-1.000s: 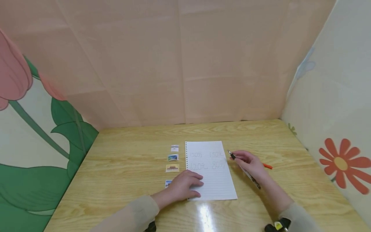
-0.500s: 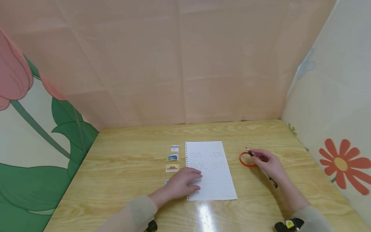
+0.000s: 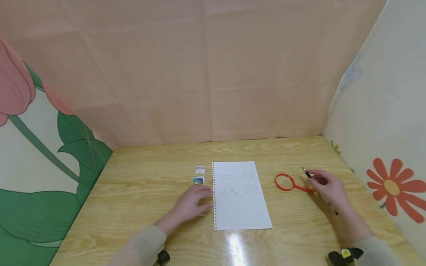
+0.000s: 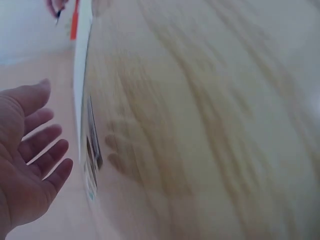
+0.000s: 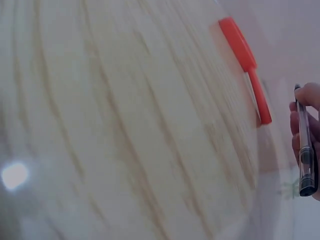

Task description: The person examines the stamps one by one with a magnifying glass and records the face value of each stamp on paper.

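My left hand (image 3: 190, 203) is just left of a lined white sheet (image 3: 242, 212), fingers loosely spread and holding nothing. It hovers over the lower part of a column of small stamps, hiding most of those beneath. Two stamps show beyond it: a pale one (image 3: 200, 170) and a blue-green one (image 3: 198, 180). In the left wrist view, stamps (image 4: 93, 135) lie beside the fingers. Over at the right, my right hand (image 3: 331, 189) pinches a clear-barrelled pen (image 5: 304, 145), its tip raised off the table. A red magnifying glass (image 3: 303, 188) lies between the sheet and that hand.
The sheet bears two rows of faint handwritten numbers and has punched holes along its left edge. A wooden table (image 3: 143, 207) carries everything. A pink backdrop (image 3: 213, 74) rises behind it, with flower-patterned panels (image 3: 376, 122) at the sides.
My right hand has moved right, away from the sheet, with the pen, uncovering the magnifying glass. The left hand has lifted off the sheet and shifted left over the stamps.
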Demonstrator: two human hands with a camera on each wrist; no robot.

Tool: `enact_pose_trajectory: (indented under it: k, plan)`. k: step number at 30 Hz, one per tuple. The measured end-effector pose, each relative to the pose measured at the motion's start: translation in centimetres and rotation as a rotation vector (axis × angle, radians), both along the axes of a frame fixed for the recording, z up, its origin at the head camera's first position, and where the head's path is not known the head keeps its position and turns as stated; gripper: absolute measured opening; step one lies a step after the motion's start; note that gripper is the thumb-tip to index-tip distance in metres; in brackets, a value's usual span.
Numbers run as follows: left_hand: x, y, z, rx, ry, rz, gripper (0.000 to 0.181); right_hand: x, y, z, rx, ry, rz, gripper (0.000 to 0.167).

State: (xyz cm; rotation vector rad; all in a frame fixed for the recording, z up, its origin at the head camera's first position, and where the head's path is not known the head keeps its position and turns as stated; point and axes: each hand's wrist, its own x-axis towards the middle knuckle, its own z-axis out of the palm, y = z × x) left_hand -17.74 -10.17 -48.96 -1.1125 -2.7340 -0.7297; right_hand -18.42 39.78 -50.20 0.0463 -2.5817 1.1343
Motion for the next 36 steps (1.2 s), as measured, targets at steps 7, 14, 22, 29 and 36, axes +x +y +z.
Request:
enact_pose_trajectory:
  k: [7, 14, 22, 29, 36]
  plan:
    - [-0.4, -1.7, 0.0, 0.003, -0.043, 0.086, 0.043, 0.0, 1.3, -0.4, 0.108, -0.034, -0.004, 0.031]
    - [-0.4, -2.7, 0.1, 0.021, -0.065, 0.138, 0.046, -0.1, 1.6, -1.2, 0.194, -0.027, -0.036, 0.030]
    - [-0.5, -3.4, 0.0, 0.001, -0.123, 0.195, 0.046, -0.3, 1.4, -1.6, 0.205, 0.018, -0.057, 0.028]
    - [-0.5, -3.6, -0.1, 0.015, -0.141, 0.205, 0.046, -0.8, 1.5, -1.8, 0.267, 0.039, -0.064, 0.028]
    - [-0.4, -3.9, 0.1, 0.045, -0.142, 0.221, 0.046, -0.4, 1.8, -1.1, 0.288, 0.062, -0.066, 0.036]
